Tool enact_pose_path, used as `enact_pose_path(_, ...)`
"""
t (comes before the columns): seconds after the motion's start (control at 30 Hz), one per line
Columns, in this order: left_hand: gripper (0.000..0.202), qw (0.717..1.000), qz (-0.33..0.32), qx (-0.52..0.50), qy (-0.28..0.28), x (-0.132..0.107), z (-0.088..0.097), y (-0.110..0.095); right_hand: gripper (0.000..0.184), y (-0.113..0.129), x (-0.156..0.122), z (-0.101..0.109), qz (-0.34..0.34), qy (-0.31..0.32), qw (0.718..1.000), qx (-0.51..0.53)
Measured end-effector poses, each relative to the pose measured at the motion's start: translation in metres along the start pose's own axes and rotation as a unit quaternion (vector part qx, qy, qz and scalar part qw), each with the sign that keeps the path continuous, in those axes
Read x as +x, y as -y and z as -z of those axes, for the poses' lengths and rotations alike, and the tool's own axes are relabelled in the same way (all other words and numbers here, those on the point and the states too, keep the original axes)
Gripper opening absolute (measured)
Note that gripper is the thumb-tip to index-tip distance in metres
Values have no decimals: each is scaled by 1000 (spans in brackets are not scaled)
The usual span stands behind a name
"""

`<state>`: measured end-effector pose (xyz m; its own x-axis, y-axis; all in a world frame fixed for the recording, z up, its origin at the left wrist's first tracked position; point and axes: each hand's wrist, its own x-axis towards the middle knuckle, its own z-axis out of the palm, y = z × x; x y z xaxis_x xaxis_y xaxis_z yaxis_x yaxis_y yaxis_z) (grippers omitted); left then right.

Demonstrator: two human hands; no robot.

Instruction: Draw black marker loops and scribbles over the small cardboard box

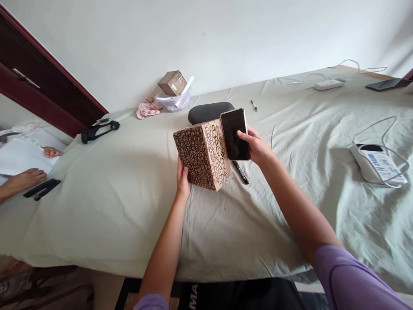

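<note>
My left hand [183, 178] grips a cardboard box [195, 159] by its lower left side, tilted above the cloth. Dense black loops are drawn on its left face, and sparser black ovals on its right face. In my right hand [256, 144] is a smartphone [235, 135] with a dark screen, held upright against the box's right side with my thumb on the screen. Below the phone a black marker [241, 173] lies on the cloth, its upper end hidden. Behind the box sits a dark grey rounded case [209, 111], partly covered by the box and phone.
A pale green cloth [129, 206] covers the table. At the back are a small pen [254, 105], a plastic tub [176, 102] holding a brown box [173, 83], and pink fabric [149, 107]. A corded white device [377, 163] stands right; another person's hands [32, 177] rest far left near a stapler [41, 189].
</note>
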<state>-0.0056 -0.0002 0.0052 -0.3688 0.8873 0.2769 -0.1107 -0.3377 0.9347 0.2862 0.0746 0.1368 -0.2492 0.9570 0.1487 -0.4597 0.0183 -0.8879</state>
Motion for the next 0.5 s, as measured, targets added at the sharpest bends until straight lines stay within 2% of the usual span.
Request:
enact_pose_path(0.07, 86, 998, -48, 48, 2, -6, -5, -4, 44, 12, -5, -1, 5, 15, 1000, -22)
enact_pose_path(0.17, 126, 989, -96, 84, 76, -17, -15, -10, 38, 26, -12, -6, 3, 35, 998, -56)
enact_pose_path(0.23, 148, 984, -123, 87, 90, -24, -22, -16, 35, 33, -18, -13, 5, 50, 996, -78)
enact_pose_path(0.4, 149, 990, -88, 78, 80, -40, -39, -37, 27, 42, -31, -30, 52, 83, 983, -154)
enact_pose_path(0.5, 146, 993, -58, 48, 91, -45, -44, -42, 23, 44, -35, -34, 69, 70, 980, -173)
